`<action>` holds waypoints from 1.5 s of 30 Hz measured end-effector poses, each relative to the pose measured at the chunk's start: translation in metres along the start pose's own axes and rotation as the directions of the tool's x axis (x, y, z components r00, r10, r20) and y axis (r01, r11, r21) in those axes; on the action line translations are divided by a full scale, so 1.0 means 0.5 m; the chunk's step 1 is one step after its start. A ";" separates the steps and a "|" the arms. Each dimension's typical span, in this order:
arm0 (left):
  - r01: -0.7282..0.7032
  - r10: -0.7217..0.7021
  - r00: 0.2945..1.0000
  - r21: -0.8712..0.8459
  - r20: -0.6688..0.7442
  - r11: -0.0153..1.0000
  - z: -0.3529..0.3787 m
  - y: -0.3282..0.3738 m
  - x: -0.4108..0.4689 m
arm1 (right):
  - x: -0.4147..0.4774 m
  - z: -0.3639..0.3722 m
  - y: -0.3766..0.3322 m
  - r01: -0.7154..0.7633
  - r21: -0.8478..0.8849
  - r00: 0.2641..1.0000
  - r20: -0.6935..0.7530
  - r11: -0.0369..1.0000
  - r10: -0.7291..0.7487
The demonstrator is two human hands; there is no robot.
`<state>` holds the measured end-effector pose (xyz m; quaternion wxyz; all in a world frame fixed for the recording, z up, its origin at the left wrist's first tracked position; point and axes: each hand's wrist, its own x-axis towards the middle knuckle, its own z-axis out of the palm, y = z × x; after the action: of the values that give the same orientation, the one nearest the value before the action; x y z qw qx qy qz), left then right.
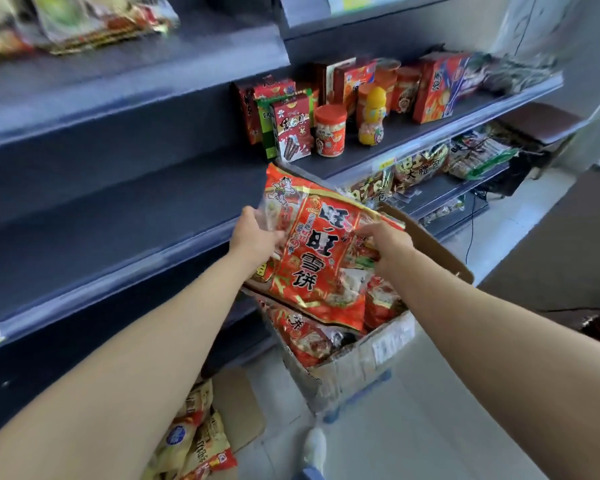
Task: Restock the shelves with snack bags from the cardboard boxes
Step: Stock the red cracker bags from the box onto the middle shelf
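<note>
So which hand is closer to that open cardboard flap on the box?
Right. The right hand grips one edge of the red snack bag, just beside the cardboard flap; the left hand holds the opposite edge, farther off.

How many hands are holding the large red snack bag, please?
2: the left hand grips the left edge of the large red snack bag; the right hand pinches its right edge, above the brown cardboard box. None seem hidden.
</note>
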<state>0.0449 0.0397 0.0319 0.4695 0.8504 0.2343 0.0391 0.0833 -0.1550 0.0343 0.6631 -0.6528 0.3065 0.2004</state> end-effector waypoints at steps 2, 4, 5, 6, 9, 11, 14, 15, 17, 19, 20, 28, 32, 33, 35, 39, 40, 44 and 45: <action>0.010 -0.016 0.993 -0.056 -0.117 0.998 -0.047 -0.013 -0.038 | -0.035 0.031 -0.003 0.048 0.019 0.992 0.116 0.999 -0.050; 0.020 -0.047 0.977 -0.134 -0.209 0.991 -0.093 -0.031 -0.071 | -0.070 0.073 0.000 0.122 -0.028 0.969 0.220 0.992 -0.112; 0.027 -0.068 0.966 -0.165 -0.251 0.986 -0.118 -0.040 -0.089 | -0.093 0.094 0.004 0.164 -0.058 0.941 0.309 0.985 -0.138; 0.036 -0.092 0.952 -0.189 -0.292 0.981 -0.145 -0.050 -0.105 | -0.132 0.117 0.004 0.204 -0.105 0.921 0.358 0.973 -0.154; 0.064 -0.159 0.902 -0.241 -0.401 0.968 -0.222 -0.081 -0.136 | -0.182 0.186 0.018 0.336 -0.225 0.856 0.478 0.915 -0.197; 0.074 -0.191 0.864 -0.257 -0.466 0.963 -0.286 -0.107 -0.157 | -0.202 0.250 0.041 0.435 -0.321 0.827 0.513 0.841 -0.231; 0.104 -0.229 0.805 -0.251 -0.547 0.962 -0.386 -0.166 -0.182 | -0.239 0.360 0.087 0.538 -0.400 0.773 0.584 0.742 -0.246; 0.118 -0.240 0.783 -0.241 -0.574 0.963 -0.421 -0.194 -0.191 | -0.250 0.402 0.105 0.551 -0.423 0.765 0.600 0.720 -0.233; 0.153 -0.256 0.744 -0.214 -0.618 0.965 -0.496 -0.254 -0.207 | -0.271 0.495 0.141 0.580 -0.435 0.737 0.640 0.689 -0.216; 0.194 -0.281 0.708 -0.205 -0.648 0.959 -0.575 -0.319 -0.217 | -0.305 0.597 0.176 0.639 -0.448 0.696 0.682 0.625 -0.222; 0.209 -0.303 0.693 -0.220 -0.654 0.953 -0.617 -0.355 -0.218 | -0.329 0.648 0.193 0.676 -0.470 0.676 0.702 0.568 -0.224; 0.248 -0.415 0.613 -0.334 -0.672 0.909 -1.017 -0.643 -0.189 | -0.542 1.099 0.314 0.733 -0.502 0.627 0.760 0.459 -0.169; 0.283 -0.434 0.629 -0.330 -0.645 0.901 -1.170 -0.768 -0.153 | -0.588 1.282 0.379 0.764 -0.481 0.592 0.788 0.430 -0.170; 0.270 -0.433 0.651 -0.343 -0.623 0.900 -1.197 -0.789 -0.143 | -0.590 1.319 0.395 0.775 -0.477 0.583 0.792 0.415 -0.179; 0.240 -0.435 0.676 -0.381 -0.594 0.893 -1.239 -0.828 -0.120 | -0.590 1.383 0.422 0.764 -0.485 0.593 0.788 0.426 -0.166; 0.209 -0.466 0.682 -0.460 -0.564 0.863 -1.290 -0.909 -0.067 | -0.571 1.473 0.466 0.777 -0.509 0.598 0.780 0.370 -0.182; 0.216 -0.479 0.680 -0.473 -0.555 0.854 -1.296 -0.928 -0.055 | -0.565 1.487 0.476 0.772 -0.504 0.598 0.782 0.387 -0.176; 0.250 -0.500 0.682 -0.473 -0.533 0.845 -1.298 -0.994 -0.019 | -0.516 1.541 0.528 0.744 -0.511 0.614 0.778 0.431 -0.136; 0.231 -0.488 0.702 -0.483 -0.518 0.845 -1.297 -1.004 -0.011 | -0.503 1.553 0.537 0.739 -0.506 0.616 0.774 0.444 -0.143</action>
<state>-0.3275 0.7686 -0.0164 0.5194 0.6157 0.5283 0.2684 -0.1672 0.6646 -0.0286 0.3867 -0.8245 -0.2562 0.3242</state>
